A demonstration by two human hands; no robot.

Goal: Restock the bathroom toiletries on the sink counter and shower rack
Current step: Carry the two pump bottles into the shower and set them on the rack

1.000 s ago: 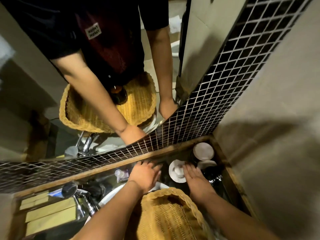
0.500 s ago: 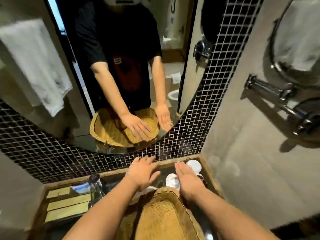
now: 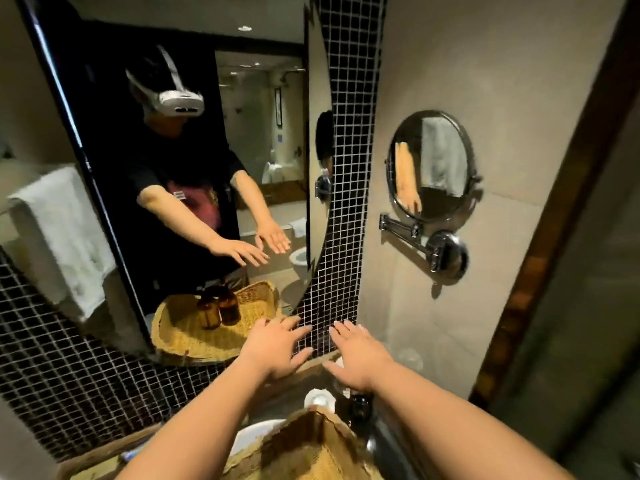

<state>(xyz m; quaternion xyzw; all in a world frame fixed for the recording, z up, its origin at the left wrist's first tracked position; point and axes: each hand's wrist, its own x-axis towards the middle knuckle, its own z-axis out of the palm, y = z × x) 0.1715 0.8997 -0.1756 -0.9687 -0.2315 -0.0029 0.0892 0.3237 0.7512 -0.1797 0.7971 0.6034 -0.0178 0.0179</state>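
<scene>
My left hand (image 3: 273, 348) and my right hand (image 3: 360, 355) are stretched out flat above the sink counter, fingers apart, holding nothing. Below my forearms a woven wicker basket (image 3: 311, 448) sits over the white basin (image 3: 252, 434). A white cup on a saucer (image 3: 320, 398) stands at the counter's back right, partly hidden by my right hand. In the wall mirror the basket's reflection shows two brown bottles (image 3: 220, 310) standing in it; the bottles themselves are out of direct sight.
A black mosaic tile band (image 3: 346, 168) runs up the wall beside the big mirror (image 3: 194, 161). A round chrome shaving mirror (image 3: 431, 168) on a swing arm juts from the right wall. A white towel (image 3: 65, 237) is reflected at left. A wooden door frame (image 3: 561, 202) stands right.
The view has tilted up from the counter to the mirror and wall. Both hands have lifted off the counter's back corner and now hover higher, spread flat.
</scene>
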